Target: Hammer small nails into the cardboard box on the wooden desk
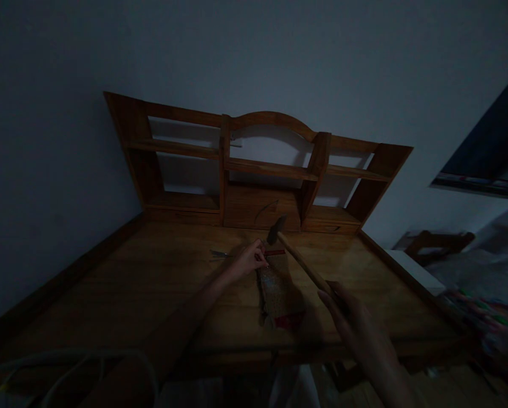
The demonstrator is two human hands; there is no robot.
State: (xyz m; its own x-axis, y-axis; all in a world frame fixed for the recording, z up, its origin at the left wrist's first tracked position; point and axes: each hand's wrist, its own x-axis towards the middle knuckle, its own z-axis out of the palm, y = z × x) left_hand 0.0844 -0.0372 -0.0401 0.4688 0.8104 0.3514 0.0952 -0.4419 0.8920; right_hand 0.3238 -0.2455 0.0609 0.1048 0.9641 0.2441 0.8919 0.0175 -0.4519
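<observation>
My right hand is wrapped round the wooden handle of a hammer. Its dark head is raised over the far end of a flat, speckled piece with red bands at both ends, which lies on the wooden desk. At that piece's far left corner, the fingers of my left hand are pinched together; whatever they hold is too small and dark to make out. Just left of this hand lies a thin metal tool, possibly scissors.
A wooden shelf unit with small drawers stands along the desk's back against the wall. Off to the right are a wooden chair back and a pile of cloth or bags. A pale curved rail shows at lower left.
</observation>
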